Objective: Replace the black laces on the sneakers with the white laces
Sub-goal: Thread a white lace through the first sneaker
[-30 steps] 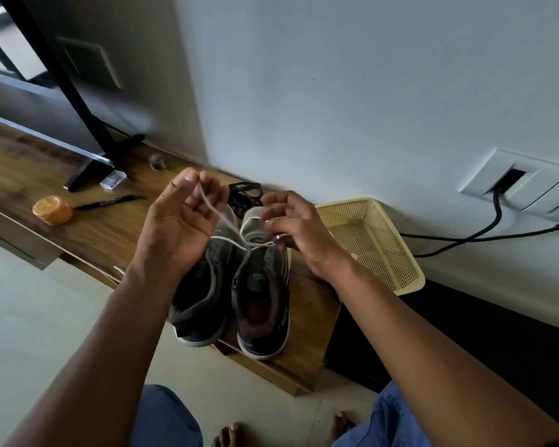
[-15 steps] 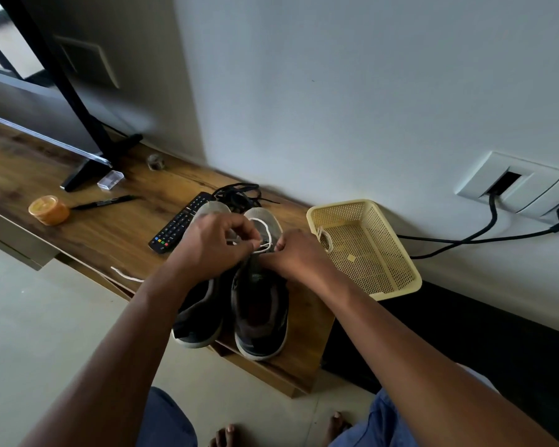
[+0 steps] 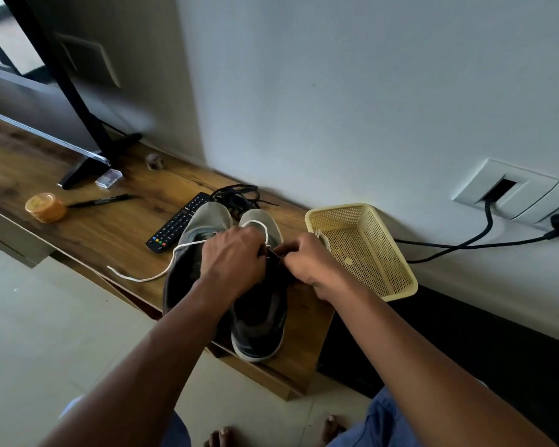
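Note:
Two grey sneakers stand side by side on the wooden shelf (image 3: 110, 227), toes toward the wall: the left sneaker (image 3: 204, 221) and the right sneaker (image 3: 259, 321). My left hand (image 3: 233, 262) and my right hand (image 3: 307, 262) meet over the right sneaker's eyelets, both pinching the white lace (image 3: 142, 279). One end of that lace trails left across the shelf; a loop arcs over the right toe. The black laces (image 3: 236, 195) lie in a heap behind the sneakers. Another white lace (image 3: 323, 238) hangs over the basket's rim.
A yellow plastic basket (image 3: 384, 279) sits right of the sneakers. A TV remote (image 3: 178, 222), a black marker (image 3: 104, 200), an orange tub (image 3: 46, 208) and a TV stand foot (image 3: 81, 169) lie to the left. Cables (image 3: 465, 245) run from a wall socket.
Both hands dropped from a raised position down onto the right sneaker. The white lace, held up before, now trails left across the shelf.

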`<state>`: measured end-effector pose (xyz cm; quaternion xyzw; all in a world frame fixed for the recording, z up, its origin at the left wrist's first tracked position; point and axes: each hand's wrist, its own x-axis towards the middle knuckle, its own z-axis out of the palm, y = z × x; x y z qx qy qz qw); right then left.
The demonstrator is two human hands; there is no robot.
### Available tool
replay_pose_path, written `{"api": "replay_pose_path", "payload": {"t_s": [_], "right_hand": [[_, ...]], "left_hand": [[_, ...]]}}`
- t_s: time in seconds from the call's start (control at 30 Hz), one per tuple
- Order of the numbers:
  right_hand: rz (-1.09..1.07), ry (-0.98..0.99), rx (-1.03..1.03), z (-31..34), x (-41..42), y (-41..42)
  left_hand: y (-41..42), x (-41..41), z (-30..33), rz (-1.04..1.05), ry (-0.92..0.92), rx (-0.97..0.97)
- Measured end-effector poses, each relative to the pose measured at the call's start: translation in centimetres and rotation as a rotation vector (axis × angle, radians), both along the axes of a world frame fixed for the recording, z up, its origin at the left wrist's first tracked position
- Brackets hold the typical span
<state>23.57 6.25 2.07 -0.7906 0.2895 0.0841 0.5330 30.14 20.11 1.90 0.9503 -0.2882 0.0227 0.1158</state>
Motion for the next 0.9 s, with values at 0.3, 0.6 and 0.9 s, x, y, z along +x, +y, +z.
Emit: {"api": "replay_pose_path", "payload": {"t_s": [0.3, 0.6, 0.9], "right_hand": [[-0.052, 0.019, 0.105, 0.5, -0.1, -0.3], [-0.097, 0.031, 0.148, 0.8, -0.1, -0.2], [-0.086, 0.022, 0.160, 1.1, -0.2, -0.2]], "left_hand": [[-0.4, 0.7, -1.2, 0.075, 0.043, -0.119], [0.2, 0.9, -1.0, -0.008, 0.061, -0.088], [0.2, 1.2, -1.1, -0.009, 0.099, -0.062]]}}
